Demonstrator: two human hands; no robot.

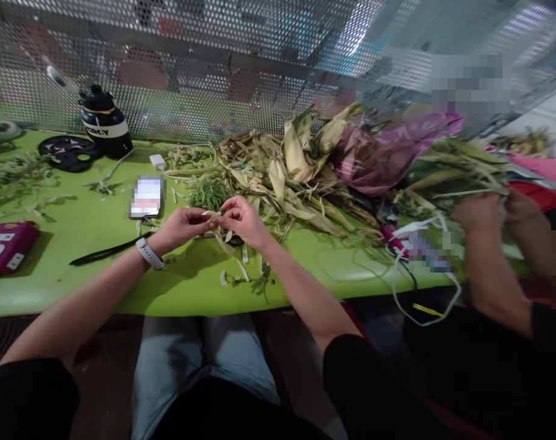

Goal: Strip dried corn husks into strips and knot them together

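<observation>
My left hand point(183, 227), with a white band on the wrist, is closed in a pinch at the middle of the green table. Close against it, my right hand point(246, 225) also pinches with thumb and forefinger. Between the fingertips of both runs a pale strip of corn husk point(211, 216), partly hidden by the fingers. Just behind the hands lies a small heap of thin green strands point(210, 194). Pale husk scraps point(242, 269) are scattered below my right hand. Beyond it spreads a large pile of dry corn husks point(300, 201).
A phone point(146, 197), a black strap point(107, 249) and a magenta power block point(9, 249) lie to the left. Behind them stands a black bottle point(106, 125). A purple plastic bag point(388, 159) rests on the husks. At right, another person's hands point(482, 211) work near white cables point(397, 293).
</observation>
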